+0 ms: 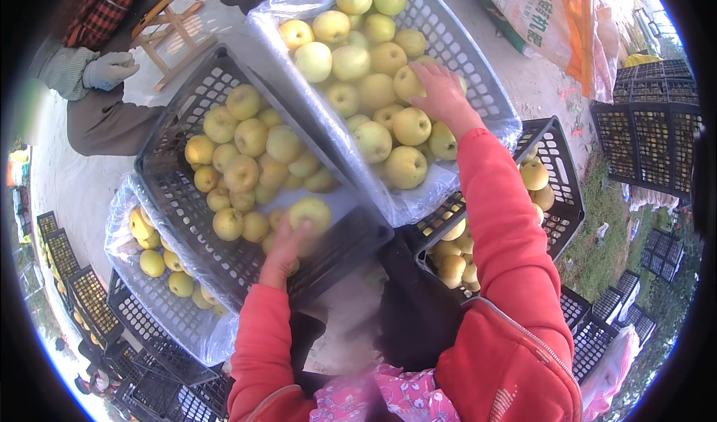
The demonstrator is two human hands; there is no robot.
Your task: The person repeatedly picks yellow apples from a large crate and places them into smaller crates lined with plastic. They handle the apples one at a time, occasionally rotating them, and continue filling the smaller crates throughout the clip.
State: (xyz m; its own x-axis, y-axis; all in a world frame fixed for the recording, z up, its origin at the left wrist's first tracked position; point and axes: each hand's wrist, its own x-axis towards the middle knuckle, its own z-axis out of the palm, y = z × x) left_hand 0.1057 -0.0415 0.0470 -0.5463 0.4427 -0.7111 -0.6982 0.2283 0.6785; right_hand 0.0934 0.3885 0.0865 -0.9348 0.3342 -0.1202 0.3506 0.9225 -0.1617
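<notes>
My left hand (pixel 283 251) grips a yellow-green apple (pixel 309 213) low over the near end of a black plastic crate (pixel 235 69). Many more apples (pixel 242 173) lie heaped in that crate, on a pale sheet at its bottom. To the right stands a crate lined with clear plastic film (pixel 386 209), holding large apples (pixel 411 126). My right hand (pixel 442 94) reaches into it, its fingers over an apple (pixel 408 83) near the right wall. The palm side is hidden, so whether the fingers hold that apple is unclear.
A film-lined crate (pixel 207 343) with apples sits at left, another black crate (pixel 566 181) at right. Beyond are a wooden stool (pixel 173 38), a person's gloved hand (pixel 109 70), a printed woven sack (pixel 538 18) and stacked crates (pixel 650 147) of fruit.
</notes>
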